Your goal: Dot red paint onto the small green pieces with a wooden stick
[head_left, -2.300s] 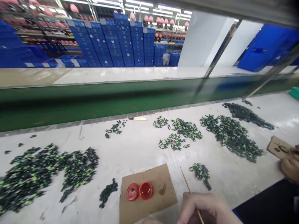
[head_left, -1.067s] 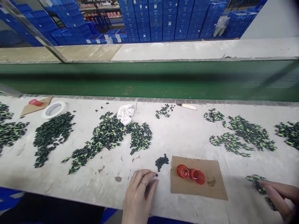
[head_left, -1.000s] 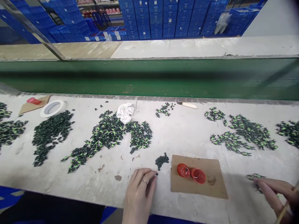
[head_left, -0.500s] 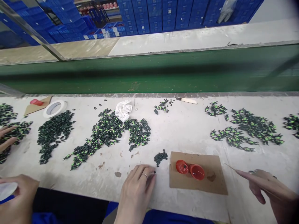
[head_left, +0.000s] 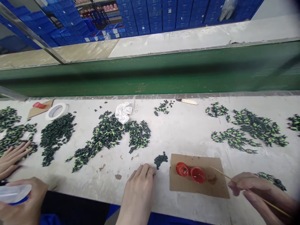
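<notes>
My left hand [head_left: 140, 187] rests on the table with its fingers curled together, just left of a small heap of dark round pieces [head_left: 161, 160]. Whatever its fingertips hold, if anything, is hidden. Between the fingers of my right hand [head_left: 260, 190] is a thin wooden stick [head_left: 222, 172], its tip over the right part of a piece of cardboard [head_left: 194, 186]. Two red cups, a left one [head_left: 182, 169] and a right one [head_left: 197, 175], stand on the cardboard. Beyond my right hand lies a small group of green-and-black pieces [head_left: 270, 179].
Heaps of green-and-black pieces [head_left: 105, 131] spread left and right [head_left: 255, 125]. A white cloth [head_left: 123, 112], a brush [head_left: 187, 101] and a tape roll [head_left: 57, 111] lie farther back. At the left, another person's hands [head_left: 14, 157] reach in, one holding a white container [head_left: 15, 193].
My right hand has turned and the stick's tip has moved left over the cardboard. The dark piece at my left fingertips is now hidden. The other person's hands have moved further into view.
</notes>
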Available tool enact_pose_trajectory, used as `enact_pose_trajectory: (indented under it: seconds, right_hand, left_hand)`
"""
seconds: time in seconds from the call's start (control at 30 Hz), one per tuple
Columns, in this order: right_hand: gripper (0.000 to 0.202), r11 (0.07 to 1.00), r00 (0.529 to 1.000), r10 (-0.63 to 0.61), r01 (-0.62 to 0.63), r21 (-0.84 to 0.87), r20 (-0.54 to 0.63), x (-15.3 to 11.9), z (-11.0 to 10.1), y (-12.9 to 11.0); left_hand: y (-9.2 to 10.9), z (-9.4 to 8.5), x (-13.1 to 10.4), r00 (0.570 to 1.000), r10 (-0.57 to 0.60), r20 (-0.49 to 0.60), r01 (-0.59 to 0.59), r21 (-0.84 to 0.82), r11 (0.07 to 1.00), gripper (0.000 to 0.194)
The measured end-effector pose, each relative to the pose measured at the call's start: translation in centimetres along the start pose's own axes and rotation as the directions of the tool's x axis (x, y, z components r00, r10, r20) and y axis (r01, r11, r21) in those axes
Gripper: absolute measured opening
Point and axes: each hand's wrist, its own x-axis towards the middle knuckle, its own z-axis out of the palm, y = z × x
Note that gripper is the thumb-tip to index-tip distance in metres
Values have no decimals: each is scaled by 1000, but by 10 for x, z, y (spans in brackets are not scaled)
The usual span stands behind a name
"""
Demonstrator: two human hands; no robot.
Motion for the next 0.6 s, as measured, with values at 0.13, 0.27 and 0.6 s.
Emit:
enact_pose_trajectory:
  seconds: [0.13,0.27,0.6]
  right_hand:
    - [23,961,915,-265,276,9,304,13,1,-10]
    - [21,976,960,-216,219,0,181,16,13,-25]
    - [27,978,985,-129,145,-149,113,27,49,-58]
  left_hand:
    - [14,-7,10,998,20,62,-29,154,988,49]
    - [17,-5,14,996,25,90,-44,207,977,55]
    - [18,5,-13,1000,-18,0,16,-449,893,21]
